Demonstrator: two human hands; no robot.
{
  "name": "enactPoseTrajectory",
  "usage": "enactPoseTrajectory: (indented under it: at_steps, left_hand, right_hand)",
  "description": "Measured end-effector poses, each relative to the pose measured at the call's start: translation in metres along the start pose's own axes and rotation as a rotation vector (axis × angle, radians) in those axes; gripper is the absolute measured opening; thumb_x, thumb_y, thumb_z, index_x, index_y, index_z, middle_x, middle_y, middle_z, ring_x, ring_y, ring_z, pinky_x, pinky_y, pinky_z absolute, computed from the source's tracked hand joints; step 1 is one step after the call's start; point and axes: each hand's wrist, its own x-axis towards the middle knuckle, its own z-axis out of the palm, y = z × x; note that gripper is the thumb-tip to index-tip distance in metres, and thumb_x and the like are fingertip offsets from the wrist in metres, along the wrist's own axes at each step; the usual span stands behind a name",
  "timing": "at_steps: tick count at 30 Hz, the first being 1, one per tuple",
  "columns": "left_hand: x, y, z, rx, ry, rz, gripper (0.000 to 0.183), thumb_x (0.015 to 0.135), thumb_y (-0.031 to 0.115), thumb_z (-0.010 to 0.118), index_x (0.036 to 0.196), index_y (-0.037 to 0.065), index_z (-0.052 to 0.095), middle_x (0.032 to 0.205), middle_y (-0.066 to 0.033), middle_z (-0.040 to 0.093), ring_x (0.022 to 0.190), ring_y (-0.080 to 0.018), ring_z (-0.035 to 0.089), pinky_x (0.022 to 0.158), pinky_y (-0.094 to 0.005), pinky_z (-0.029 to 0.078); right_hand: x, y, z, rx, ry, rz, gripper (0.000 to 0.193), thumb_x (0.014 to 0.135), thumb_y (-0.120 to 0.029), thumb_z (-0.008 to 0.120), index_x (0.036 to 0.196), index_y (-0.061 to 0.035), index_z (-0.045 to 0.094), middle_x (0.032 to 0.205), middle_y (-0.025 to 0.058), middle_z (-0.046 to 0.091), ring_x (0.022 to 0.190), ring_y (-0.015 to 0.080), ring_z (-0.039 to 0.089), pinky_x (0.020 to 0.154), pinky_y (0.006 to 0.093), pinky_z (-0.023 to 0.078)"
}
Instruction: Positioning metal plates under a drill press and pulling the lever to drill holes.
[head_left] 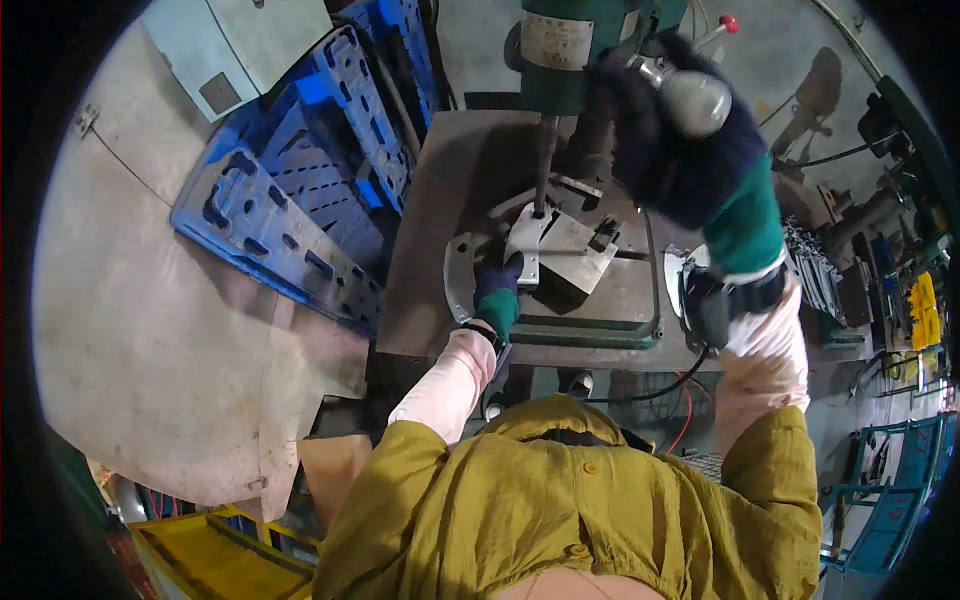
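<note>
My left hand (499, 277), in a dark glove with a green cuff, grips the near end of a small pale metal plate (525, 240). The spindle of a green drill press (556, 60) comes down at the far end of this plate. Beside the plate sits a metal block fixture (572, 255). Left of my hand lies a curved metal plate (459, 275) with holes. My right hand (670, 150), gloved and smeared by motion, is raised beside the drill press head. A round, bulb-shaped glassy thing (697, 103) overlaps it. The right fingers cannot be made out.
A red-knobbed lever (728, 23) sticks out beyond my right hand. Blue plastic pallets (275, 215) stand left of the steel table (420, 330). More metal pieces (810, 265) are piled at the right. A black cable (650, 397) hangs below the table edge.
</note>
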Motion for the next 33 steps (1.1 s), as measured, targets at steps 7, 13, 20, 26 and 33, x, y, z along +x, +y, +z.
enactPoseTrajectory:
  at_steps: [7,13,20,26,33]
  left_hand:
    - [-0.053,0.021,-0.056,-0.164,-0.243,-0.109,0.050,0.089,0.042,0.063,0.116,0.000,0.063,0.094,-0.0104,0.067,0.072,-0.0207,0.062,0.068,-0.0344,0.048]
    - [-0.028,-0.149,-0.163,0.862,0.388,0.199,0.049,0.088,0.044,0.062,0.115,0.002,0.066,0.094,-0.0182,0.067,0.081,-0.0325,0.064,0.071,-0.0433,0.050]
    - [0.003,-0.160,-0.186,1.215,-0.242,0.051,0.036,0.089,0.027,0.055,0.113,0.002,0.062,0.111,-0.0242,0.065,0.103,-0.0393,0.063,0.088,-0.0454,0.050]
    - [0.015,-0.178,-0.162,1.502,-0.203,0.137,0.036,0.090,0.031,0.056,0.111,0.003,0.065,0.110,-0.0228,0.066,0.102,-0.0383,0.064,0.086,-0.0442,0.050]
    - [0.014,-0.179,-0.184,1.506,0.128,0.432,0.037,0.091,0.035,0.057,0.108,0.004,0.067,0.109,-0.0213,0.067,0.100,-0.0371,0.065,0.083,-0.0429,0.051]
  right_hand:
    - [-0.022,-0.014,-0.030,-0.201,0.101,0.077,0.041,0.101,-0.035,0.045,0.121,-0.0027,0.060,0.109,0.0110,0.067,0.097,0.0236,0.065,0.077,0.0335,0.053]
    - [-0.133,-0.009,-0.141,-0.286,0.633,-0.035,0.042,0.101,-0.038,0.046,0.115,-0.0027,0.063,0.094,0.0082,0.068,0.082,0.0193,0.063,0.069,0.0313,0.051]
    - [-0.276,0.024,-0.269,-0.670,1.108,-0.211,0.032,0.095,-0.035,0.057,0.096,-0.0044,0.065,0.083,0.0068,0.066,0.071,0.0217,0.061,0.066,0.0341,0.051]
    - [-0.312,0.028,-0.283,-0.541,1.448,-0.156,0.043,0.090,-0.044,0.062,0.099,-0.0024,0.066,0.073,0.0103,0.064,0.069,0.0248,0.065,0.065,0.0384,0.051]
    - [-0.305,0.061,-0.287,-2.230,1.251,0.559,0.082,0.076,-0.054,0.066,0.135,-0.0024,0.042,0.131,0.0183,0.053,0.120,0.0358,0.051,0.096,0.0460,0.041]
